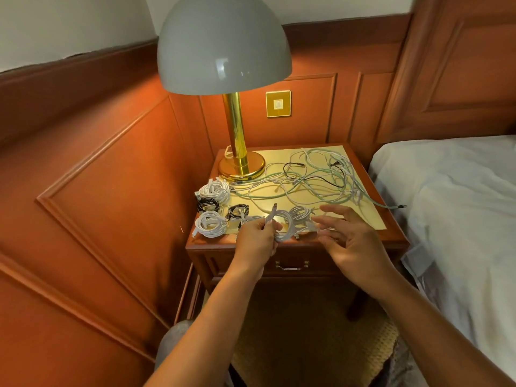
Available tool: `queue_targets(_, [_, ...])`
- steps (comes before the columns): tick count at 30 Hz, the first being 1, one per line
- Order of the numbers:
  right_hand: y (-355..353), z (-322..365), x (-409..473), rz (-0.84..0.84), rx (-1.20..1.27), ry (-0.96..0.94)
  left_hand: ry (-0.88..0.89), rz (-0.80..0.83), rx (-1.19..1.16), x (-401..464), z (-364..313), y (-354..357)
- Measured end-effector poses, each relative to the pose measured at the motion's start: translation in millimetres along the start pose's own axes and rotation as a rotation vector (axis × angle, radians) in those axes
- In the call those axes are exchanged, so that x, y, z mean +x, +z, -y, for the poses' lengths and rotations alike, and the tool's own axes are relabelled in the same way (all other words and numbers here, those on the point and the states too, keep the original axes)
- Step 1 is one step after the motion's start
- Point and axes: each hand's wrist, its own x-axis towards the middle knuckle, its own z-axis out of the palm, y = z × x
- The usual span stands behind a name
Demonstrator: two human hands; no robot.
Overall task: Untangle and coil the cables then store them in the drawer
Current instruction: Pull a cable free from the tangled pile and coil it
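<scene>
My left hand point(258, 236) grips a coiled white cable point(284, 226) over the front edge of the nightstand point(391, 233). My right hand point(346, 236) hovers just right of the coil with fingers spread and holds nothing. A tangle of white, pale green and black cables point(312, 177) lies across the back and right of the top. Several finished coils sit at the front left: a white coil point(214, 189), a black coil point(208, 204), another white coil point(210, 224) and a small black coil point(238, 212). The drawer point(291, 265) below is closed.
A brass lamp point(240, 163) with a grey dome shade stands at the back left of the nightstand. A bed with white sheets point(458, 208) is close on the right. Wood-panelled walls enclose the left and back. A green cable end point(400, 206) hangs off the right edge.
</scene>
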Motion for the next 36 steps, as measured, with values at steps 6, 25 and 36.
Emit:
queue_targets(6, [4,-6,5,-0.104,-0.275,-0.114,0.099,-0.026,0.094,-2,-2,2])
queue_targets(25, [17,13,26,0.085,0.751,0.641,0.353,0.078,0.321,-18,-3,10])
queue_targets(36, [13,8,15,0.241,0.857,0.608,0.081,0.119,-0.003,-12,-13,-4])
